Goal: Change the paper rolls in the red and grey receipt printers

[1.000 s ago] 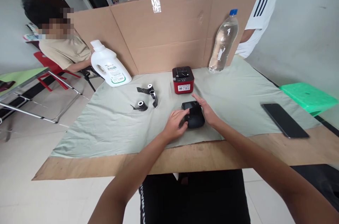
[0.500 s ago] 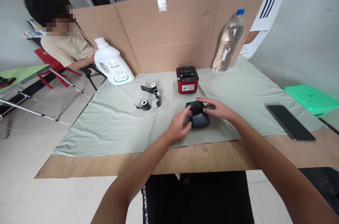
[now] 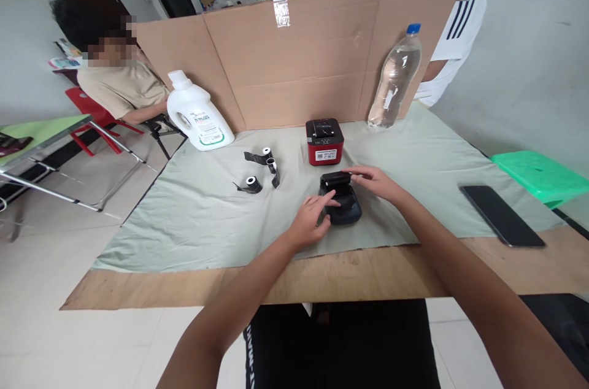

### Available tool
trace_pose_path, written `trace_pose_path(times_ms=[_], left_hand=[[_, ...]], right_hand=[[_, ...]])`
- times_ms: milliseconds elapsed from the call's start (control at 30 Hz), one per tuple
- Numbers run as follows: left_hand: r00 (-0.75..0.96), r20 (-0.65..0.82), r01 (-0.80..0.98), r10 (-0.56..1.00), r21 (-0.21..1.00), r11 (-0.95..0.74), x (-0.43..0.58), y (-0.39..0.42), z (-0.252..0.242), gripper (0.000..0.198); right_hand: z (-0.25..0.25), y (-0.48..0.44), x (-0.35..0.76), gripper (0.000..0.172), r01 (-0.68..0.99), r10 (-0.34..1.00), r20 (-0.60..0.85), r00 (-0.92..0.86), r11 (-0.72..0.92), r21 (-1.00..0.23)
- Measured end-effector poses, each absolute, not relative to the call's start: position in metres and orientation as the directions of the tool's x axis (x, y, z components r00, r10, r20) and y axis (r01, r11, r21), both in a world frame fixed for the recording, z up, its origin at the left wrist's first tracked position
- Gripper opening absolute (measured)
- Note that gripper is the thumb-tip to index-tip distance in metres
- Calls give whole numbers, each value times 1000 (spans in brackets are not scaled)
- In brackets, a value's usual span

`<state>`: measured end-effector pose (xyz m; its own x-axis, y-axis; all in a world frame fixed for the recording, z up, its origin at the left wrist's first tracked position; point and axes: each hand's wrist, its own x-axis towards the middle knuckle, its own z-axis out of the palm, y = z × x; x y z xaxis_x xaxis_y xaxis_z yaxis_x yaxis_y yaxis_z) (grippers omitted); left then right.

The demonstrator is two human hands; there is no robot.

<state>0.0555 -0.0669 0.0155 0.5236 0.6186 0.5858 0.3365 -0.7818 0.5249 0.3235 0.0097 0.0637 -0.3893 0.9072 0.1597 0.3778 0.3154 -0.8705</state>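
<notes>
In front of me on the cloth stands a small black device, seemingly a portable label printer (image 3: 348,212), with its lid (image 3: 335,178) raised at the back. My left hand (image 3: 311,217) lies at its left side, index finger stretched over the open inside and thumb near its front left corner. At the lid's right edge, my right hand (image 3: 375,183) has its fingers and thumb around the corner. Just behind sits a red and black boxy printer (image 3: 324,142). To the left lie black rolls with white cores, a near roll (image 3: 251,185) and a far roll (image 3: 267,156).
A white detergent jug (image 3: 201,113) and a water bottle (image 3: 396,79) stand before a cardboard screen (image 3: 299,51). A dark phone (image 3: 502,216) lies at the right. A green stool (image 3: 538,174) stands beyond the right edge. Two people sit past the screen.
The printer's lid has swung up and back, baring the inside. My left index finger has moved in over the opening, while my right hand stays by the lid.
</notes>
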Motion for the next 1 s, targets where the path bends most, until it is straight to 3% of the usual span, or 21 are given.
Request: trace_pose_path(times_ms=[267, 367, 467, 567, 733, 900, 1000], left_hand=[[528, 575, 360, 624, 515, -778, 56, -67, 15, 72], [521, 563, 373, 642, 527, -764, 55, -67, 16, 72], [514, 538, 395, 668, 543, -741, 54, -67, 17, 72], [523, 528, 394, 669, 546, -740, 55, -67, 18, 71], [505, 561, 371, 656, 544, -752, 54, -68, 19, 68], [427, 546, 415, 721, 590, -692, 51, -67, 20, 66], [328, 579, 416, 747, 621, -664, 47, -64, 21, 61]], right_hand=[[50, 35, 264, 42, 503, 970, 227, 87, 154, -851], [49, 24, 265, 34, 623, 938, 263, 227, 68, -779], [61, 11, 277, 21, 795, 961, 276, -2, 169, -583], [80, 3, 278, 16, 883, 956, 108, -271, 292, -367], [99, 4, 254, 29, 966, 962, -112, -249, 239, -96], [113, -2, 245, 25, 957, 954, -97, -283, 288, 39], [136, -11, 249, 18, 950, 948, -89, -305, 309, 35]])
